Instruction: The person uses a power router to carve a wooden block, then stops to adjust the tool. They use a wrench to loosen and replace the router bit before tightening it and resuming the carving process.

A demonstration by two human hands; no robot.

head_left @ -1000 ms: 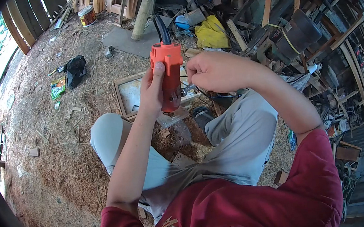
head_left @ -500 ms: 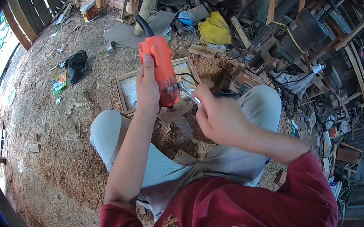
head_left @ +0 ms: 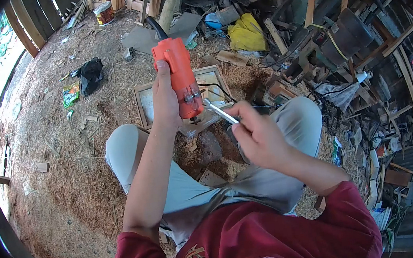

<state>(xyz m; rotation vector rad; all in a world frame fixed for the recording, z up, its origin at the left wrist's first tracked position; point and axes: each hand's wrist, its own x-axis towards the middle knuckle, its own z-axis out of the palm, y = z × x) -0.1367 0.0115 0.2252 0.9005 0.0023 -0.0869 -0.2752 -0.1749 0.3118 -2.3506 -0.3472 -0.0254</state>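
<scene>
My left hand [head_left: 165, 100] is wrapped round an orange trim router [head_left: 181, 68], held upright above my lap with its black cord rising from the top. A metal clamp bolt [head_left: 193, 97] shows on the side of its lower end, and a small dark bit points down underneath. My right hand [head_left: 261, 138] is closed on the lower end of a silver wrench [head_left: 222, 112]. The wrench's head is beside the router's clamp, seemingly a little apart from it. Behind the router lies a shallow wood-framed panel [head_left: 140, 108], partly hidden by it.
Sawdust and wood scraps cover the ground [head_left: 69, 175]. A black plastic bag [head_left: 91, 76] and a paint can [head_left: 103, 13] are at the left. A yellow sack [head_left: 247, 33] lies beyond the frame. Timber and a large motor-like machine [head_left: 344, 39] crowd the right side.
My right hand has moved right and down, drawing the wrench head away from the router's clamp bolt. More of the wrench shows now. The router has tilted slightly in my left hand.
</scene>
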